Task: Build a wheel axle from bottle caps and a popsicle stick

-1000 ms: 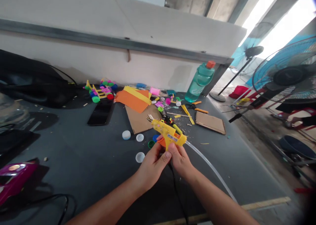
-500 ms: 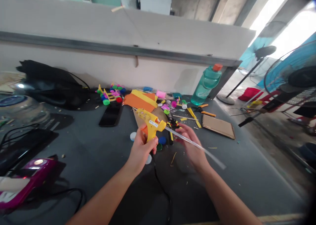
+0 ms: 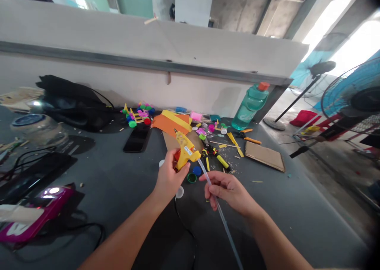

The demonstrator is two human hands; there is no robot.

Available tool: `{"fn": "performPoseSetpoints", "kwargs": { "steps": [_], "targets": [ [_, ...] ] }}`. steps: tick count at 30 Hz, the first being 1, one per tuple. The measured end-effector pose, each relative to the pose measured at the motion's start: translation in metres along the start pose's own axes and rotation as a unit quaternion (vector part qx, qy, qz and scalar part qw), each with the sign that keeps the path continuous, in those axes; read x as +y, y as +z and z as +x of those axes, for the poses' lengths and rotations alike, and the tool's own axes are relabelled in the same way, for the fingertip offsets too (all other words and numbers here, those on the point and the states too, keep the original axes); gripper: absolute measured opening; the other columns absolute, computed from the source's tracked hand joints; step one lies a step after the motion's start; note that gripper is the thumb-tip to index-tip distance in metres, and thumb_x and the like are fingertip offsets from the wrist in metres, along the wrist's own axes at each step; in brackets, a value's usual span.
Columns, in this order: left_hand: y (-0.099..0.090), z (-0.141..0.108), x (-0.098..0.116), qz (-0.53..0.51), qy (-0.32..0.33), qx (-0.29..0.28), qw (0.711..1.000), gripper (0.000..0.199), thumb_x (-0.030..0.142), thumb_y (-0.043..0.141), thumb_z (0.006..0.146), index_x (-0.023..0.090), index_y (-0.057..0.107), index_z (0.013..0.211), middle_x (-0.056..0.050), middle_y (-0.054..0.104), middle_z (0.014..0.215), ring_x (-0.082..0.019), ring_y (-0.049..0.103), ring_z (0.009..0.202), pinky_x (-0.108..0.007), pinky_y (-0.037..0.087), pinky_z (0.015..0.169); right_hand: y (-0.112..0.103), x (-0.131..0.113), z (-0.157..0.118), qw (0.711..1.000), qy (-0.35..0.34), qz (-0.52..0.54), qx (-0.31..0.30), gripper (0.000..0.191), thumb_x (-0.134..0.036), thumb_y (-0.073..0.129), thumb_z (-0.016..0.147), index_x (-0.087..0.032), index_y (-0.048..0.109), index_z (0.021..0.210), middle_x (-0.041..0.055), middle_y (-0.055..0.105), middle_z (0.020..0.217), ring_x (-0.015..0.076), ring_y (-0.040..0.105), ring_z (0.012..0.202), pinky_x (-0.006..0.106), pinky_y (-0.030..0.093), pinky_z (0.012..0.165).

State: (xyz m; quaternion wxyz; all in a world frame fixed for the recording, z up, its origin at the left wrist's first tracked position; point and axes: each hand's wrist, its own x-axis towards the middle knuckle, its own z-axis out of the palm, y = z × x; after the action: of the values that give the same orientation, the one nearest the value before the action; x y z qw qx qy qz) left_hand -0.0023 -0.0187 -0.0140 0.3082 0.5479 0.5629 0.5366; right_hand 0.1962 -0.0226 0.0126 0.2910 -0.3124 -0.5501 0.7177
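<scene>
A yellow glue gun point(image 3: 187, 151) is held by its handle in my left hand point(image 3: 169, 175), its nozzle pointing up and away to the left. A long translucent glue stick point(image 3: 224, 220) runs out of the back of the gun toward the table's near edge. My right hand point(image 3: 230, 193) is closed around this stick a little behind the gun, thumb and fingers on it. Black-and-yellow pliers point(image 3: 220, 159) lie just beyond my right hand. A blue cap point(image 3: 196, 170) and a green cap point(image 3: 191, 178) rest beside the gun.
Orange paper point(image 3: 170, 123), a phone point(image 3: 137, 138) and colourful small parts lie toward the back. At the right are a green bottle point(image 3: 249, 106) and a cardboard piece point(image 3: 265, 155). A magenta device point(image 3: 50, 206) and a jar point(image 3: 38, 133) stand at the left.
The glue gun has tilted, with its nozzle further up. My right hand has moved toward me and closed on the glue stick, whose free end has swung down toward me.
</scene>
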Motion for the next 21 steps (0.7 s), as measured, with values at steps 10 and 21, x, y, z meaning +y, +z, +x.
{"fn": "performPoseSetpoints", "kwargs": {
  "steps": [10,21],
  "targets": [
    [0.003,-0.004,0.005,0.179,0.045,0.026,0.983,0.042,0.034,0.066,0.074,0.018,0.054,0.111,-0.005,0.064,0.093,-0.018,0.062,0.074,-0.031,0.053,0.066,0.018,-0.002,0.001,0.981,0.018,-0.113,0.156,0.043,-0.054,0.046,0.087,-0.015,0.057,0.071,-0.0048,0.051,0.046,0.0049,0.045,0.033,0.015,0.031,0.034],
    [0.003,-0.009,0.009,0.206,0.122,0.0,0.971,0.039,0.031,0.06,0.08,0.021,0.052,0.117,-0.002,0.069,0.095,-0.017,0.067,0.079,-0.025,0.054,0.07,0.023,0.003,0.002,0.974,0.021,-0.061,0.219,0.04,-0.053,0.056,0.08,-0.016,0.054,0.064,-0.0061,0.05,0.042,0.0036,0.041,0.03,0.014,0.026,0.032]
  ]
}}
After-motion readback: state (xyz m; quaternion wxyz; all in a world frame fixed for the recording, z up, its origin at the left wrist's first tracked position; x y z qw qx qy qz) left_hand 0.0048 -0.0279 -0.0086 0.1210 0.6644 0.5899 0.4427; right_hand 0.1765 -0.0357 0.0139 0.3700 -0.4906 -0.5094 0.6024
